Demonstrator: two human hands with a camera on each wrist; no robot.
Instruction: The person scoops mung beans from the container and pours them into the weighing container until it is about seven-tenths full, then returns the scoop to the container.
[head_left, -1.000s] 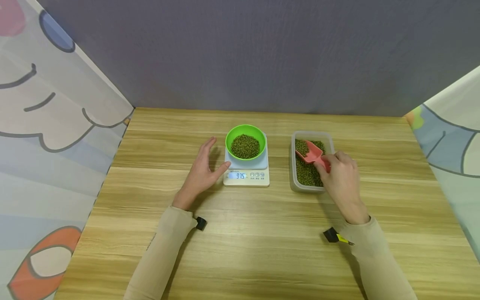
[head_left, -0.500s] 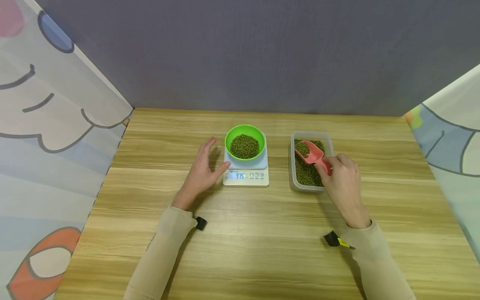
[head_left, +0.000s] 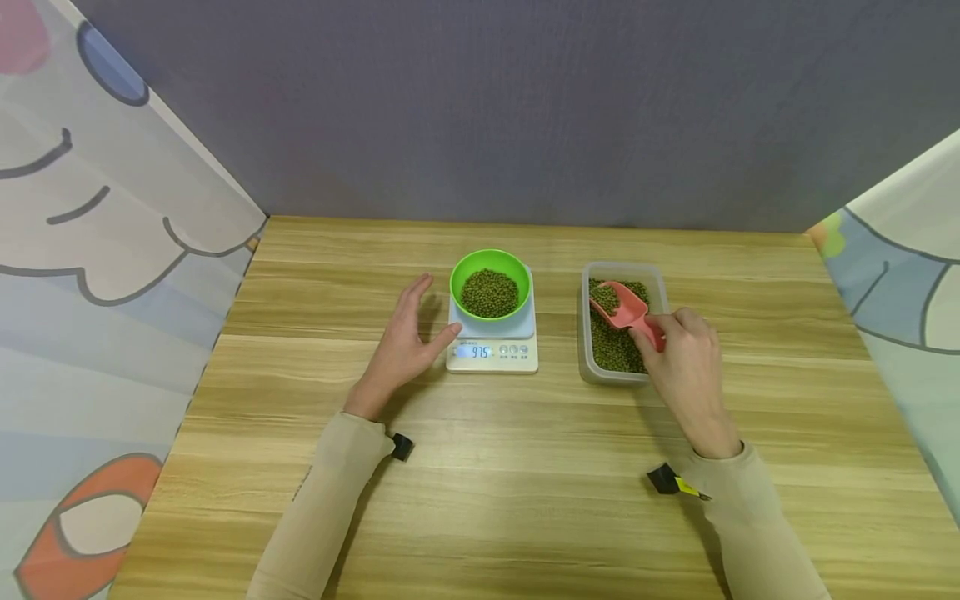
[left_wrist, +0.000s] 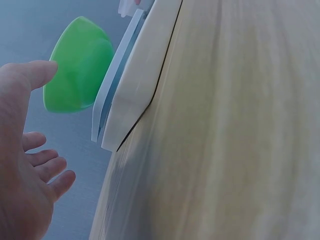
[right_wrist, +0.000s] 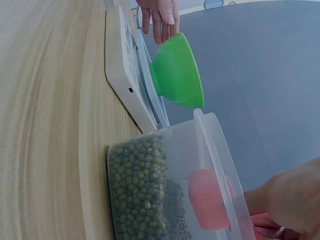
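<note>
In the head view, my right hand [head_left: 684, 367] pinches the handle of a pink scoop [head_left: 632, 312]. Green mung beans [head_left: 604, 297] lie in the scoop's bowl, which is inside a clear plastic container [head_left: 587, 350] holding more beans. Through the container's wall, the right wrist view shows the scoop above the bean level. A green bowl [head_left: 517, 268] partly filled with beans sits on a white kitchen scale [head_left: 491, 365], whose display seems to read 97.5. My left hand [head_left: 401, 350] holds nothing; its fingers are spread beside the scale's left side, with the thumb near its edge.
Everything stands on a wood-grain table [head_left: 480, 483]. A dark grey panel [head_left: 525, 108] rises behind its far edge. Cartoon-printed sheets [head_left: 112, 333] flank it on both sides. The container is to the right of the scale, with a gap between them.
Between one second and half a second ago, the scoop and right hand shifted very slightly; since then they look still. The left hand and the display reading have stayed the same.
</note>
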